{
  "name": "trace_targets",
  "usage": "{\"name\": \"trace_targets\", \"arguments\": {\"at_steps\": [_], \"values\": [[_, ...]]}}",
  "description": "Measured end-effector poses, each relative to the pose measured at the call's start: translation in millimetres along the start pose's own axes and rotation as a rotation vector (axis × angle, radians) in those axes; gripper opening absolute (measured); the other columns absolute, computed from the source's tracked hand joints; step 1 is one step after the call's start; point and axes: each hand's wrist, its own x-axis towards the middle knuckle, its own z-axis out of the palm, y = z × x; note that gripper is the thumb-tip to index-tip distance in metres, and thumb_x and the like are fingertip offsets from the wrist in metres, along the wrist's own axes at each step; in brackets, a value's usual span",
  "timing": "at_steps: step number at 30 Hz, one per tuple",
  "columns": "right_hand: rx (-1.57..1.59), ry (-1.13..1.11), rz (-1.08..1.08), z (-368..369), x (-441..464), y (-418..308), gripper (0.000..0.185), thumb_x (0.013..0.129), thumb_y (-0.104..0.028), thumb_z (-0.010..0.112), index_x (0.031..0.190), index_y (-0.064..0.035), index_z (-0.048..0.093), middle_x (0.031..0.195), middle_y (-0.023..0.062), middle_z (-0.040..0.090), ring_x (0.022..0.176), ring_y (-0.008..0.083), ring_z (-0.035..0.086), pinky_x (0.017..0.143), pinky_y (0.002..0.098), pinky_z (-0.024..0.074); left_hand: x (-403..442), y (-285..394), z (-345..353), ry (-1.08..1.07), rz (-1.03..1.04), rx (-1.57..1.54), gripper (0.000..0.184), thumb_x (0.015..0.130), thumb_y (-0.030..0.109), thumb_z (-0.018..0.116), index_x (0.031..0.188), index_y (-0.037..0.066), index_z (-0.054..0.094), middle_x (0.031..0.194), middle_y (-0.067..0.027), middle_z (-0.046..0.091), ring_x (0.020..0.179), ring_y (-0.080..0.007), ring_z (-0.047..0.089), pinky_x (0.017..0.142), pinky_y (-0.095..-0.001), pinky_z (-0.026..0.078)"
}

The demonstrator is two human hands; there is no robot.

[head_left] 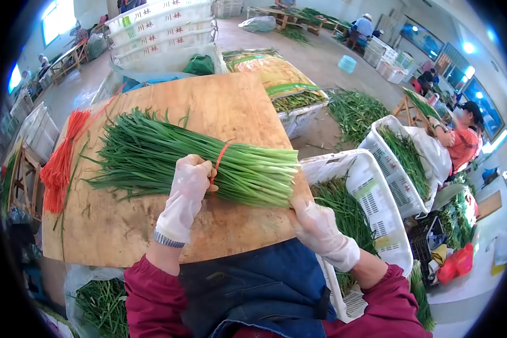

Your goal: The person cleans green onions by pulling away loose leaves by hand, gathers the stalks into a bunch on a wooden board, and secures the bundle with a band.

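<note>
A thick bundle of garlic chives point(248, 169) lies across the wooden board point(236, 236), leafy ends to the left and pale cut ends to the right. A red tie point(222, 154) runs round its stalks. My left hand point(185, 191), in a whitish glove, is closed on the tie at the bundle's near side. My right hand point(324, 230), gloved too, is at the board's right edge beside the lower cut ends. Its fingers are bent together, and what they hold, if anything, is hidden. A bunch of red ties point(65, 160) hangs over the board's left side.
A white crate point(386, 217) of loose chives stands right of the board, with another crate point(397, 169) beyond it. Stacked white crates point(158, 28) rise behind the board. Loose greens point(357, 112) lie on the floor. A co-worker point(462, 138) sits at the right.
</note>
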Motion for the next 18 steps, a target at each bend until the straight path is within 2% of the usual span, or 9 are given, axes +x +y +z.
{"name": "trace_targets", "arguments": {"at_steps": [2,5,7,8,10,12,14,17,18], "values": [[0.100,0.029,0.027,-11.4,-7.5,-2.4,0.009,0.081,-0.010,0.056,0.087,-0.0035,0.054,0.071,0.0125,0.058,0.062,0.0321,0.059,0.052,0.0397,0.0461,-0.1,-0.4,0.7,-0.002,-0.015,-0.013,0.013,0.082,0.007,0.051,0.075,-0.004,0.053,0.067,-0.0058,0.052,0.043,-0.0073,0.041,0.053,-0.0286,0.051],[0.505,0.106,0.075,-28.1,-10.6,-33.7,0.013,0.082,-0.013,0.062,0.091,-0.0053,0.060,0.077,0.0130,0.062,0.069,0.0297,0.062,0.062,0.0356,0.0501,4.0,-5.9,-2.4,-0.013,0.008,0.040,0.014,0.082,0.008,0.052,0.076,-0.005,0.055,0.069,-0.0088,0.057,0.052,-0.0134,0.051,0.052,-0.0288,0.051],[0.641,-0.189,-0.126,-20.3,-6.3,-68.7,0.018,0.080,-0.017,0.067,0.093,-0.0057,0.063,0.096,0.0130,0.063,0.087,0.0288,0.061,0.074,0.0371,0.0501,3.9,-3.9,-3.6,-0.050,-0.010,0.065,0.015,0.083,0.008,0.052,0.077,-0.005,0.055,0.070,-0.0085,0.057,0.053,-0.0130,0.051,0.052,-0.0288,0.051],[0.785,-0.153,-0.319,-13.0,-3.3,-87.1,0.021,0.080,-0.019,0.067,0.095,-0.0047,0.062,0.103,0.0147,0.060,0.094,0.0324,0.058,0.078,0.0387,0.0489,3.5,-1.1,-5.1,-0.063,-0.016,0.081,0.016,0.083,0.009,0.052,0.077,-0.005,0.056,0.071,-0.0083,0.057,0.053,-0.0128,0.051,0.053,-0.0288,0.051],[0.641,0.099,-0.336,-15.1,22.4,-80.5,0.023,0.078,-0.017,0.067,0.096,-0.0040,0.061,0.103,0.0154,0.060,0.094,0.0338,0.057,0.078,0.0405,0.0479,-2.8,8.9,-6.5,-0.081,-0.019,0.136,0.016,0.084,0.009,0.052,0.078,-0.005,0.056,0.072,-0.0084,0.058,0.055,-0.0126,0.052,0.054,-0.0284,0.051],[0.386,0.337,-0.256,-28.2,56.1,-56.2,0.026,0.075,-0.015,0.068,0.098,-0.0045,0.061,0.100,0.0141,0.059,0.092,0.0327,0.056,0.075,0.0416,0.0466,-9.0,7.7,-6.8,-0.073,-0.026,0.140,0.016,0.085,0.010,0.052,0.078,-0.004,0.056,0.070,-0.0070,0.056,0.053,-0.0110,0.048,0.055,-0.0288,0.051],[-0.052,0.373,-0.248,-32.7,77.7,-32.7,0.026,0.070,-0.013,0.065,0.094,-0.0043,0.059,0.089,0.0101,0.058,0.083,0.0279,0.055,0.068,0.0391,0.0440,-5.8,1.8,-4.1,-0.054,-0.008,0.108,0.015,0.085,0.009,0.051,0.077,-0.003,0.054,0.066,-0.0041,0.052,0.047,-0.0079,0.042,0.057,-0.0297,0.051],[-0.416,0.169,-0.284,-12.2,77.4,-18.0,0.022,0.068,-0.012,0.061,0.089,-0.0044,0.058,0.079,0.0072,0.053,0.077,0.0247,0.052,0.063,0.0368,0.0409,-4.7,-1.8,-4.8,-0.058,0.004,0.100,0.014,0.085,0.010,0.052,0.079,-0.003,0.055,0.069,-0.0043,0.053,0.048,-0.0081,0.042,0.057,-0.0294,0.051],[-0.409,0.229,-0.287,-5.9,73.4,-13.4,0.021,0.067,-0.012,0.060,0.087,-0.0042,0.057,0.078,0.0069,0.052,0.076,0.0244,0.052,0.063,0.0363,0.0411,-4.3,-2.2,-5.5,-0.062,0.007,0.099,0.014,0.085,0.010,0.052,0.080,-0.003,0.055,0.070,-0.0044,0.053,0.048,-0.0081,0.042,0.057,-0.0294,0.051]]}}
